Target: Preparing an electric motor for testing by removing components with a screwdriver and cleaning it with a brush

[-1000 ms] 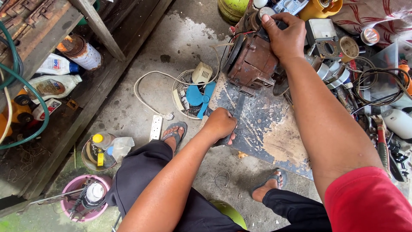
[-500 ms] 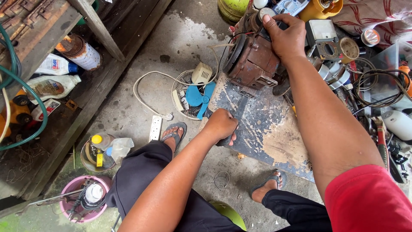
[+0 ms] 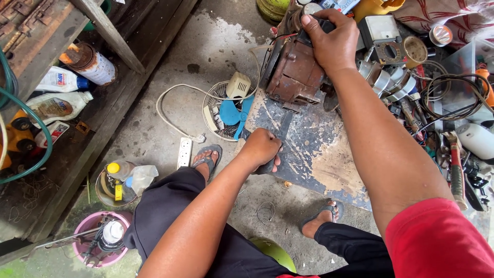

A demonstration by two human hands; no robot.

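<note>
Gripping the top of a rusty motor housing (image 3: 294, 72), the right hand (image 3: 332, 38) is closed around it and steadies it at the far edge of a worn metal plate (image 3: 314, 149). The left hand (image 3: 261, 148) is closed on a dark flat tool (image 3: 267, 166), pressed on the near edge of the plate. The step looks like bracing the motor; next, the left hand probably needs to bring the tool up to it. Compared with one second ago, both hands stay nearly in place. Beyond the left hand lies a blue fan (image 3: 229, 110).
</note>
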